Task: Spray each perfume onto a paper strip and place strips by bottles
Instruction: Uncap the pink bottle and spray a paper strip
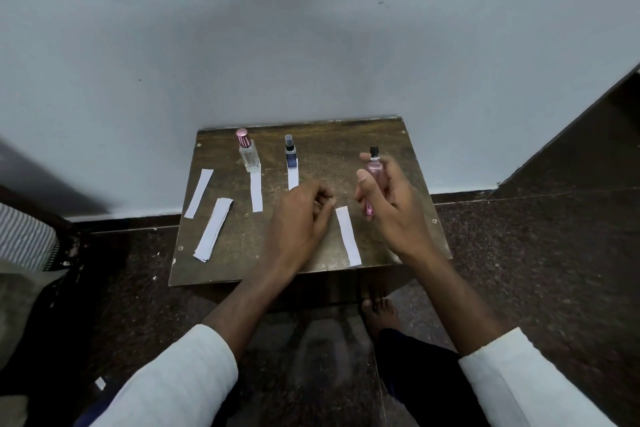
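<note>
My right hand [388, 198] grips a slim pink perfume bottle [375, 172] with a black spray top, held above the right side of the small wooden table [242, 253]. My left hand [301, 215] hovers at the table's middle with curled fingers, holding nothing that I can see. A white paper strip [348, 236] lies flat between my hands. At the back stand a clear bottle with a pink cap [248, 154] and a small dark blue bottle [290, 154]. In front of the clear bottle lies a strip [256, 191], and another strip [293, 177] lies in front of the blue bottle.
A single strip [199, 192] and a small stack of strips [213, 234] lie on the table's left part. A pale wall rises right behind the table. Dark speckled floor surrounds it, with my bare foot [379, 314] under the front edge and striped cloth [24, 236] at far left.
</note>
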A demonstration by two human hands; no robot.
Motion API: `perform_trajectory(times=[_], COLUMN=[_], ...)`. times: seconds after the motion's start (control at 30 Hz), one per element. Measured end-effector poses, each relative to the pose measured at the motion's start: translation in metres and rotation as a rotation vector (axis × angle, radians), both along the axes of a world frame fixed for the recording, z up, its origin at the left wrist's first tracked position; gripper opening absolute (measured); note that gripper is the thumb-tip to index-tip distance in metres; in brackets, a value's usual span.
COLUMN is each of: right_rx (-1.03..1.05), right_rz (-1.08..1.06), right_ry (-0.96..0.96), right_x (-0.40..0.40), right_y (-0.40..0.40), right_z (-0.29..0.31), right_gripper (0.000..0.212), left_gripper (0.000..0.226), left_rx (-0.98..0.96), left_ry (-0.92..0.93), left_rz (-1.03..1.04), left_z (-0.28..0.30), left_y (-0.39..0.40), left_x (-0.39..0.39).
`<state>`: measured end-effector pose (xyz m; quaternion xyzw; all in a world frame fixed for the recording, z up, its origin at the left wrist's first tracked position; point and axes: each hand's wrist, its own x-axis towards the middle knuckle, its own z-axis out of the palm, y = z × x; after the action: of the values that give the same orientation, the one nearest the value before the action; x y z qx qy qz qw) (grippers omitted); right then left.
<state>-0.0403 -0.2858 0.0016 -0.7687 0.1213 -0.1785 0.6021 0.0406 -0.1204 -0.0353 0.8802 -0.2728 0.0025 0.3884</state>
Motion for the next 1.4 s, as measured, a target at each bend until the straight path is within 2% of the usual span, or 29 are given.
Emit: perform_trajectory(times=[0.07, 0.17, 0.27, 0.47, 0.6, 0.73, 0.87, 1.03, 1.17, 1.3, 1.4], right_rx=[0.051, 0.068, 0.052, 0.02, -0.066, -0.037, -0.011, -0.165, -0.046, 0.065, -0.082], right_rz=[-0.086, -0.105, -0.064, 0.043, 0.036, 0.016, 0.05, 0.03, 0.108, 0.091, 0.03], right_ry=[0.032, 0.196, 0.346, 0.414, 0.356, 0.257, 0.135, 0.072, 0.023, -0.1, -0.191], right_x=[-0.009, -0.017, -0.02, -0.014, -0.011, -0.017, -0.036, -0.064, -0.095, -0.126, -0.15], right_y=[0.001, -0.002, -0.004, -0.009, -0.01, -0.003, 0.016, 0.057, 0.089, 0.111, 0.121], right_z=[-0.002, -0.011, -0.023, -0.027, -0.02, -0.013, -0.004, 0.013, 0.035, 0.055, 0.06], right_gripper=[0.028, 0.024, 0.023, 0.017, 0.02, 0.045, 0.038, 0.032, 0.026, 0.056, 0.058], left_gripper=[0.02, 0.035, 0.032, 0.019, 0.011, 0.008, 0.006, 0.004, 0.003, 0.005, 0.006], left_rx=[0.052, 0.219, 0.3, 0.302, 0.197, 0.087, -0.032, -0.105, -0.24, -0.311, -0.345], left_ry=[0.001, -0.001, -0.035, 0.01, 0.013, 0.064, 0.13, 0.163, 0.214, 0.274, 0.276], left_rz=[-0.03, -0.058, -0.064, -0.099, -0.117, -0.065, 0.025, 0.082, 0.179, 0.261, 0.317], left_z=[-0.003, -0.005, -0.006, -0.006, -0.001, 0.006, 0.02, 0.046, 0.071, 0.088, 0.094], left_y=[-0.005, -0.013, -0.019, -0.019, -0.015, -0.004, 0.019, 0.065, 0.099, 0.13, 0.147], left_x=[-0.005, -0.012, -0.009, 0.002, 0.009, 0.004, -0.015, -0.049, -0.082, -0.116, -0.134])
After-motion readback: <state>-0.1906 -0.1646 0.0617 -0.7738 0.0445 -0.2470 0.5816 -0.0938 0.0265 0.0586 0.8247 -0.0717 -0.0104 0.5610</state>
